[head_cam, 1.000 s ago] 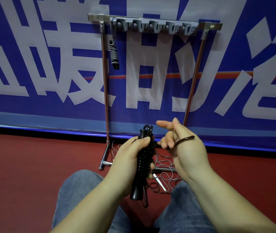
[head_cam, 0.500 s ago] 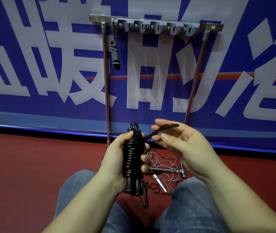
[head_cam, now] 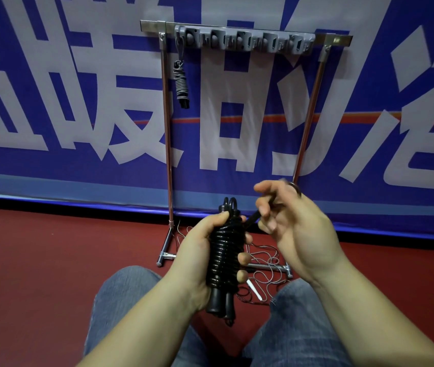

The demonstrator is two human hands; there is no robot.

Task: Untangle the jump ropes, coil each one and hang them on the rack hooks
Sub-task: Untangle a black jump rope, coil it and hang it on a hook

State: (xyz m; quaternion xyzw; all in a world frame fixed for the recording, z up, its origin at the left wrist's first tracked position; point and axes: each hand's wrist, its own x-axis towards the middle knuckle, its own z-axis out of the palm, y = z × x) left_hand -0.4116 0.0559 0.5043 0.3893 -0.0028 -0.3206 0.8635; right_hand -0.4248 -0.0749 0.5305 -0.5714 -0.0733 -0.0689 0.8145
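Black coiled rope [head_cam: 226,250] sits gripped in left hand [head_cam: 197,250]; right hand [head_cam: 298,229] pinches its loose end.

Bare forearms, no sleeves in view. Left hand [head_cam: 197,250] and right hand [head_cam: 298,229] ungloved, no watch at either wrist. Faded blue jeans [head_cam: 120,300] over both knees, the denim mottled and worn-looking.
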